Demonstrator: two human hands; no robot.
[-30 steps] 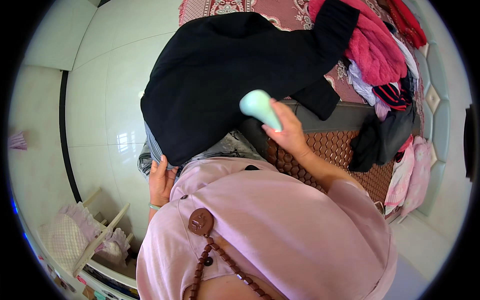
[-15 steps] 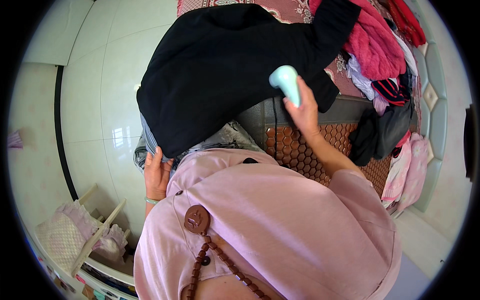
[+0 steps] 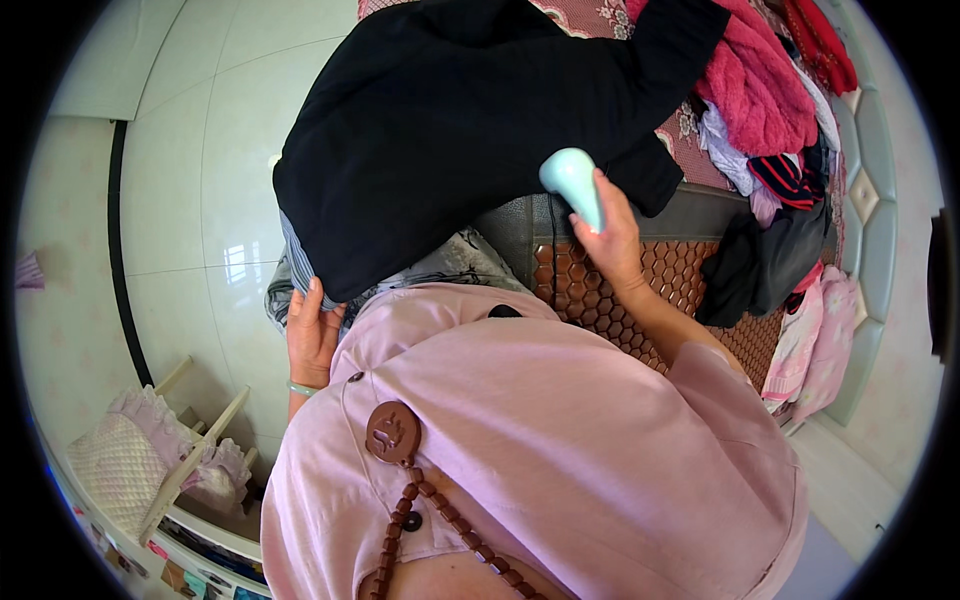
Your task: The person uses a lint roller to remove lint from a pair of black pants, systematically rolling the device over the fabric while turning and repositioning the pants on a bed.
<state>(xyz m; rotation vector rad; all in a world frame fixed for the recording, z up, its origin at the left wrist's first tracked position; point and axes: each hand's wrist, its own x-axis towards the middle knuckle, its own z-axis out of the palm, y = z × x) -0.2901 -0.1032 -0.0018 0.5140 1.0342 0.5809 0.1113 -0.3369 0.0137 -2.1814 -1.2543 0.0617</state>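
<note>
A large black garment (image 3: pixel 420 140) is spread over my lap and the bed's edge, one sleeve reaching to the far right. Its near left corner is pinched in my left hand (image 3: pixel 314 335), thumb on top, beside a grey striped cloth (image 3: pixel 297 258) showing under it. My right hand (image 3: pixel 612 240) is wrapped round the handle of a mint-green fabric shaver (image 3: pixel 573 180). The shaver's rounded head is over the garment's right part; whether it touches the cloth I cannot tell. A dark cord hangs below the shaver.
A bed (image 3: pixel 685 155) with a patterned red cover and a brown tiled mat (image 3: pixel 650 270) lies to the right. Pink towelling (image 3: pixel 755 95) and piled clothes (image 3: pixel 775 255) are heaped by the padded headboard (image 3: pixel 868 260). A chair with a quilted frilly cover (image 3: pixel 125 455) stands at lower left.
My right hand has brought the shaver slightly nearer to me. My left hand keeps its grip on the garment's corner, and the garment lies almost as before.
</note>
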